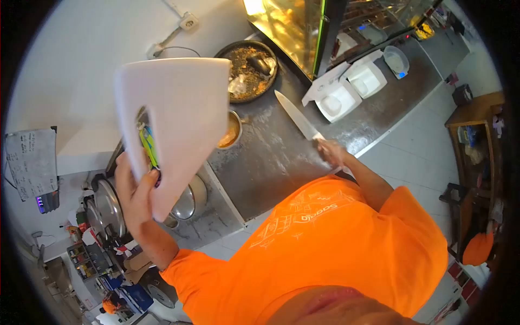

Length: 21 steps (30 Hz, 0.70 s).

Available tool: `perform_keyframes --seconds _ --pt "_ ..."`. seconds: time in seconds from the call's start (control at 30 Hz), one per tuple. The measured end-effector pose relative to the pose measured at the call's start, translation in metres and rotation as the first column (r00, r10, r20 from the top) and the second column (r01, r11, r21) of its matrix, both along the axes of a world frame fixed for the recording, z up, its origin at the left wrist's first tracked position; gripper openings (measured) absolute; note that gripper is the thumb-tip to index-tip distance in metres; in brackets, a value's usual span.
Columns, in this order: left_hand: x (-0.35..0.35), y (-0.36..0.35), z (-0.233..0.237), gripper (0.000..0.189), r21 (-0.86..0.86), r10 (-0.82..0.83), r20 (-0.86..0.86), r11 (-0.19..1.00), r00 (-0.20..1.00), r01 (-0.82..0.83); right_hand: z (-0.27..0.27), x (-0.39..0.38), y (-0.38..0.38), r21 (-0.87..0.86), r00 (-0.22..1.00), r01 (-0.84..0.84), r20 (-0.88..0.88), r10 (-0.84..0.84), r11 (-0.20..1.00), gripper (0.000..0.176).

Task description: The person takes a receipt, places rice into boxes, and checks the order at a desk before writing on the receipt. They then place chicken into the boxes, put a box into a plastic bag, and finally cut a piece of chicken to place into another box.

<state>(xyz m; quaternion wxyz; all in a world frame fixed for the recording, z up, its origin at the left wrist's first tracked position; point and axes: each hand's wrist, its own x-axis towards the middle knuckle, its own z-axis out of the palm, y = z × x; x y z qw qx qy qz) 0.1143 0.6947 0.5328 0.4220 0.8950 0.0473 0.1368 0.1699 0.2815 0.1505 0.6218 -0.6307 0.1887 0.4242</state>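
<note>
My left hand grips a white cutting board by its handle slot and holds it raised on edge. Through the slot, something green and yellow shows. In my right hand is a large kitchen knife, its blade pointing away over the dark metal counter. Behind the board's right edge stands a small pan with orange-brown food, partly hidden. A round black pan holds brown bits, a dark scoop and crumpled wrapping.
Open white takeaway boxes and a clear plastic tub sit along the counter's far right. A lit glass display case rises at the back. Below the board is a metal pot. Wooden shelving stands at right.
</note>
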Motion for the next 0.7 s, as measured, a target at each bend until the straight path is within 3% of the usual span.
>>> perform_keyframes --seconds 0.07,0.1,0.17,0.2,0.27,0.33,0.37,0.4,0.43,0.47,0.53,0.6,0.67,0.7 --pt "0.009 -0.003 -0.033 0.030 0.154 -0.141 -0.082 0.976 0.987 0.152 0.008 -0.030 -0.044 -0.089 1.000 -0.009 -0.014 0.007 0.996 0.037" --pt "0.015 -0.006 -0.053 0.031 0.206 -0.202 -0.085 0.954 0.976 0.216 0.000 -0.045 -0.067 -0.260 0.992 -0.067 0.089 0.093 0.963 0.036" --pt "0.032 -0.021 -0.077 0.026 0.404 -0.440 -0.109 0.800 0.891 0.444 -0.002 -0.070 -0.105 -0.438 0.968 -0.095 0.170 0.186 0.894 0.034" --pt "0.031 -0.027 -0.094 0.026 0.400 -0.450 -0.109 0.796 0.886 0.454 0.002 -0.081 -0.117 -0.534 0.950 -0.049 0.235 0.203 0.844 0.031" --pt "0.031 -0.033 -0.124 0.021 0.531 -0.616 -0.171 0.600 0.769 0.598 0.015 -0.097 -0.121 -0.609 0.935 0.018 0.291 0.203 0.793 0.028" --pt "0.020 -0.029 -0.131 0.021 0.625 -0.638 -0.148 0.532 0.756 0.571 0.050 -0.107 -0.109 -0.530 0.917 0.231 0.399 -0.001 0.816 0.025" --pt "0.012 -0.024 -0.135 0.022 0.712 -0.645 -0.108 0.481 0.756 0.511 0.061 -0.106 -0.103 -0.530 0.920 0.239 0.391 -0.015 0.814 0.025" --pt "0.003 -0.014 -0.144 0.024 0.721 -0.691 -0.074 0.461 0.720 0.517 0.071 -0.102 -0.095 -0.602 0.920 0.165 0.379 0.097 0.782 0.026" --pt "-0.009 -0.003 -0.152 0.024 0.717 -0.694 -0.085 0.456 0.715 0.528 0.075 -0.098 -0.085 -0.667 0.910 0.092 0.358 0.210 0.740 0.028" --pt "-0.019 0.007 -0.161 0.023 0.675 -0.722 -0.033 0.494 0.691 0.548 0.076 -0.093 -0.075 -0.667 0.912 0.090 0.353 0.208 0.740 0.028" --pt "-0.033 0.014 -0.189 0.024 0.627 -0.737 0.018 0.534 0.675 0.567 0.076 -0.084 -0.056 -0.681 0.820 -0.040 0.396 0.413 0.732 0.043" --pt "-0.037 0.017 -0.210 0.021 0.459 -0.578 0.215 0.771 0.787 0.441 0.069 -0.080 -0.037 -0.655 0.821 -0.057 0.398 0.409 0.753 0.043" --pt "-0.016 0.019 -0.214 0.022 0.431 -0.587 0.272 0.783 0.762 0.449 0.060 -0.074 -0.025 -0.610 0.847 -0.103 0.360 0.391 0.785 0.045" --pt "-0.005 0.023 -0.221 0.021 0.416 -0.513 0.274 0.826 0.813 0.381 0.054 -0.072 -0.022 -0.605 0.844 -0.118 0.356 0.400 0.788 0.045"
